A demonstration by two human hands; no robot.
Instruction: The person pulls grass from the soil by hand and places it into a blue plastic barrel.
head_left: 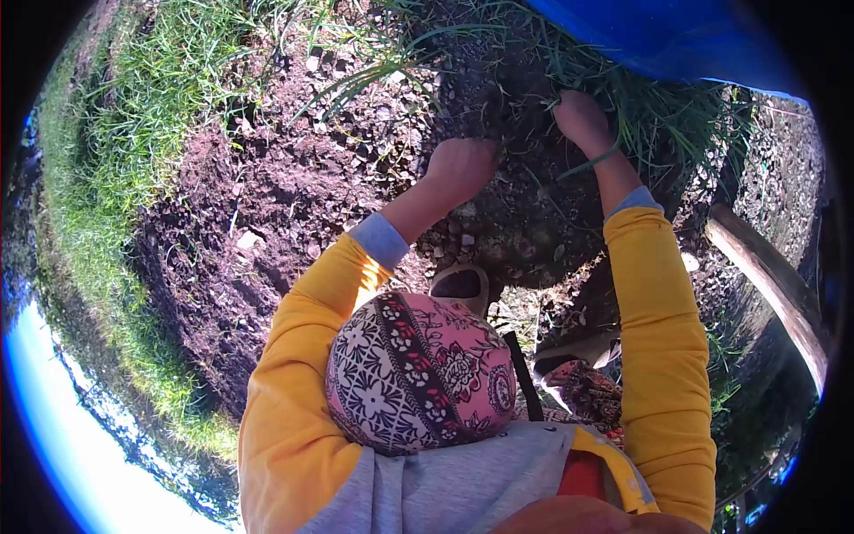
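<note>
My left hand (463, 166) is closed just above the dark, loose soil (520, 209), its fingertips beside thin stems. Whatever it grips is too small to make out. Farther forward and to the right, my right hand (583, 122) has its fingers curled down at the soil, at the edge of a clump of long green grass (663, 120). One grass blade crosses its wrist. Shadow hides what lies between those fingers.
A blue sheet-like thing (685, 36) hangs over the grass at the upper right. A wooden pole (769, 276) lies on the right. My patterned knee (418, 374) and a shoe (460, 285) are below my hands. More grass (169, 116) grows on the left.
</note>
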